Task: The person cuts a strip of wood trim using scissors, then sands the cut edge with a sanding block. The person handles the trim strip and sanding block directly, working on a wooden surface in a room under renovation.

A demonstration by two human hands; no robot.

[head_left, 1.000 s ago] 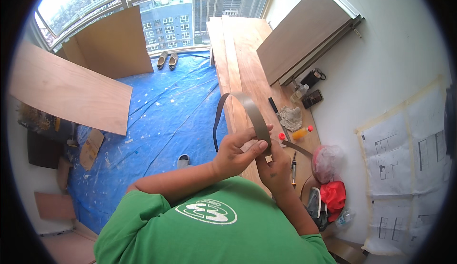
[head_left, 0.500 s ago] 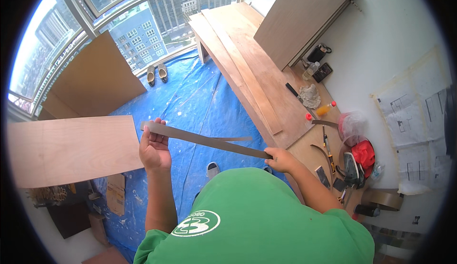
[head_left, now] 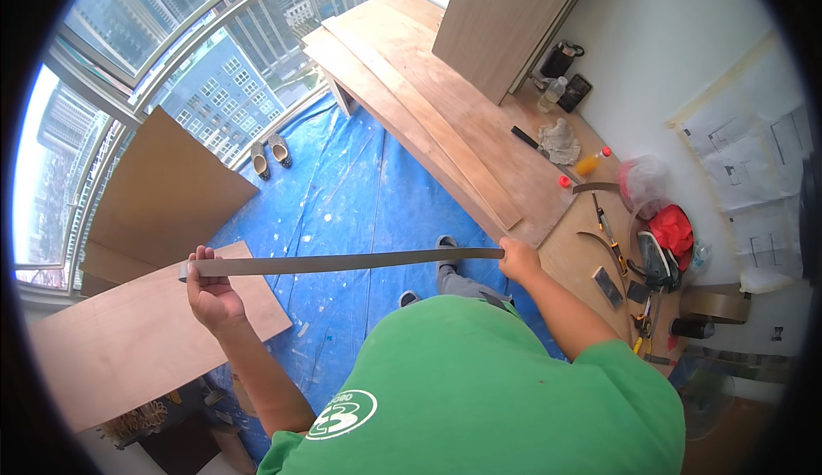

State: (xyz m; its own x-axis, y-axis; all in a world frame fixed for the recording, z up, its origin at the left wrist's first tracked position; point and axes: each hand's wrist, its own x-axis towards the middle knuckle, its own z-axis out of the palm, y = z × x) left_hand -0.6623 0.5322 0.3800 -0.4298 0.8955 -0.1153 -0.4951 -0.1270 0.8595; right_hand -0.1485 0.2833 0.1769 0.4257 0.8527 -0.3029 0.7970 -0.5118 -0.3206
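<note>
A long, thin grey-brown strip of edge banding point(head_left: 351, 263) stretches nearly level in front of me, above the blue-covered floor. My left hand point(head_left: 216, 299), palm up, is closed on its left end, the fingers coming up from behind. At the other end, my right hand point(head_left: 519, 261) grips the strip in a closed fist beside the workbench's near edge. Under the left end lies a pale plywood board point(head_left: 145, 338), raised off the floor. A narrow wooden strip point(head_left: 428, 124) rests along the long wooden workbench point(head_left: 462, 89).
Blue sheeting point(head_left: 342, 192) covers the floor. A brown panel point(head_left: 163, 192) leans by the windows, near a pair of shoes point(head_left: 270, 156). On the bench stand a wood panel point(head_left: 505, 21), an orange bottle point(head_left: 591, 162), a red bag point(head_left: 671, 228), cutters and a banding roll point(head_left: 715, 305).
My left hand has moved left and down with its end of the strip, and my right hand slightly up and right. The strip is now nearly level, and my body has turned.
</note>
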